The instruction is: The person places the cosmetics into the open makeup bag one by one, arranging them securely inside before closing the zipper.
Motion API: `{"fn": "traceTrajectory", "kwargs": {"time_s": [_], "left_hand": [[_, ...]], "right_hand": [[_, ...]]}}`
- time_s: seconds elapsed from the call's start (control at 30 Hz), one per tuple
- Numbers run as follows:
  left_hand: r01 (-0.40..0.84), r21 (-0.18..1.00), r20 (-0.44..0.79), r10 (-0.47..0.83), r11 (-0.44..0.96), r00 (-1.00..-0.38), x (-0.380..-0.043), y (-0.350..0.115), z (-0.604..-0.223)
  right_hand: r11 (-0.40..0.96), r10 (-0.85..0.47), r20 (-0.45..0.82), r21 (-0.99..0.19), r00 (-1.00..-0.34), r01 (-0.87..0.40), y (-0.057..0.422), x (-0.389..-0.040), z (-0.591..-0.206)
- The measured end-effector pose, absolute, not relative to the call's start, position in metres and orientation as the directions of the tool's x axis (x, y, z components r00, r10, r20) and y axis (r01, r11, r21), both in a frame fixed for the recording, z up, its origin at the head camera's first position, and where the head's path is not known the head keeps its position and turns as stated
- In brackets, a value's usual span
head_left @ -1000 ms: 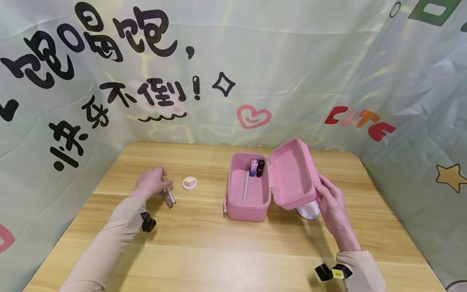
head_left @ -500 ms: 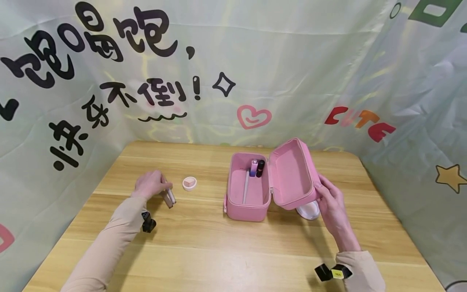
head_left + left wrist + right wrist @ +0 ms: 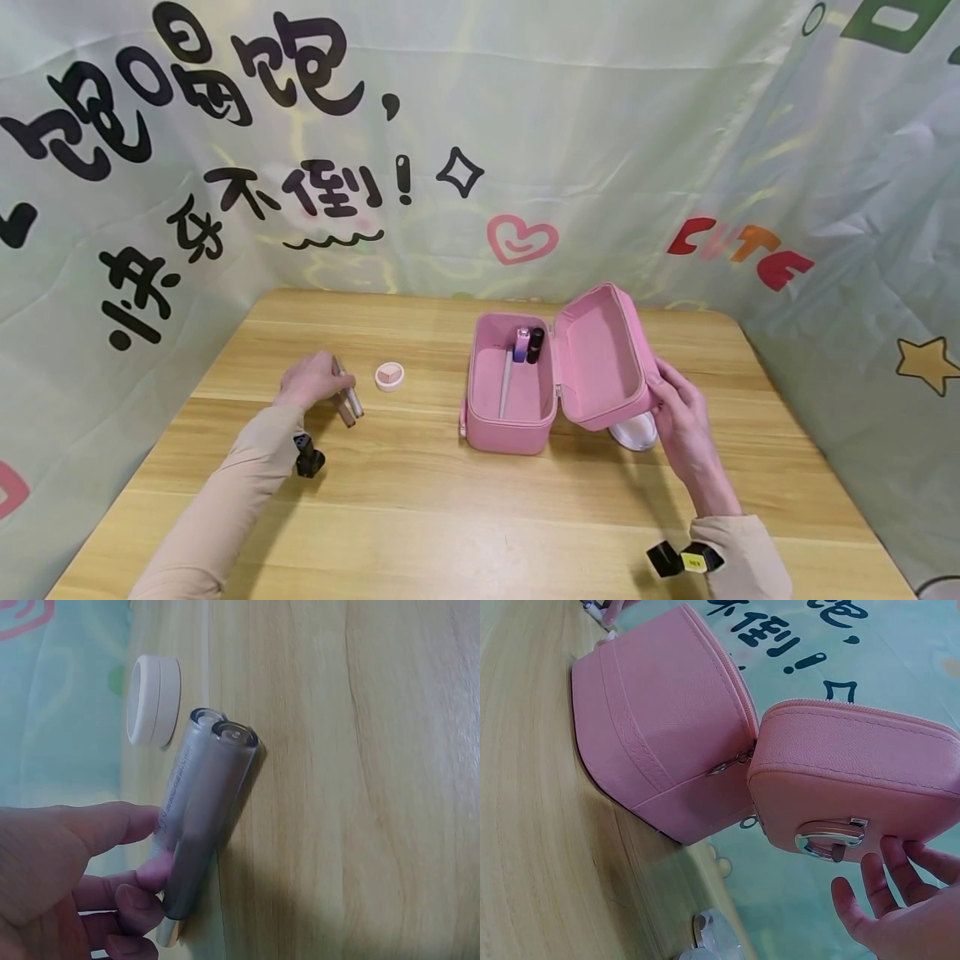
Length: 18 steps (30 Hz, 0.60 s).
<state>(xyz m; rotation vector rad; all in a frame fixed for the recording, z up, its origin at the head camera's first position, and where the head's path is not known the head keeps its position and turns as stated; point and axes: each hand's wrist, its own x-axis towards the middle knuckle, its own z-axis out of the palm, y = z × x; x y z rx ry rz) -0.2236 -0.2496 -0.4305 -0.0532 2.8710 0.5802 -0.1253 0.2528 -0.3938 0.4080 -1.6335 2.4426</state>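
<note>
With thumb and fingers, my left hand [image 3: 311, 380] pinches a slim pale tube [image 3: 180, 780], which looks like a lip gloss. Against it leans a brownish tube [image 3: 214, 802] of similar shape. Beyond them on the table sits a small round white compact [image 3: 389, 377]. My right hand [image 3: 681, 408] holds the edge of the raised lid [image 3: 603, 358] of a pink makeup case [image 3: 510, 437]; its thumb is out of sight in the right wrist view. Inside the case lie a white pen-like stick [image 3: 506, 387], a purple tube [image 3: 521, 344] and a black tube [image 3: 535, 346].
A round whitish item [image 3: 636, 433] lies on the table below the lid, partly covered by it. The wooden table [image 3: 420, 517] meets a printed cloth [image 3: 600, 150] at the back and sides. A metal handle [image 3: 829, 840] sits on the lid's outside.
The pale tube and the brownish tube stand slightly further apart at their near ends. My left hand shifts very little; my right hand and the lid stay still.
</note>
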Motion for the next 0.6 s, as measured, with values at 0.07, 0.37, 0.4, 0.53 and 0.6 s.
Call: {"fn": "traceTrajectory", "kwargs": {"time_s": [0.07, 0.37, 0.4, 0.53, 0.6], "left_hand": [[-0.085, 0.381, -0.221, 0.002, 0.92, -0.975, -0.2237, -0.2495, -0.4306], [-0.111, 0.428, -0.273, 0.012, 0.897, -0.962, -0.2249, -0.2532, -0.4336], [-0.111, 0.441, -0.274, 0.015, 0.891, -0.962, -0.225, -0.2537, -0.4336], [-0.106, 0.495, -0.265, 0.033, 0.862, -0.964, -0.2239, -0.2546, -0.4323], [-0.098, 0.513, -0.252, 0.041, 0.853, -0.967, -0.2233, -0.2547, -0.4317]], "right_hand": [[-0.378, -0.005, 0.319, -0.878, -0.948, -0.294, 0.2525, -0.1254, -0.394], [-0.378, -0.01, 0.32, -0.879, -0.947, -0.292, 0.2523, -0.1259, -0.3945], [-0.38, -0.009, 0.322, -0.877, -0.947, -0.294, 0.2525, -0.1259, -0.3946], [-0.381, -0.009, 0.327, -0.875, -0.945, -0.299, 0.253, -0.1257, -0.3945], [-0.377, -0.006, 0.326, -0.876, -0.945, -0.3, 0.253, -0.1258, -0.3945]]}}
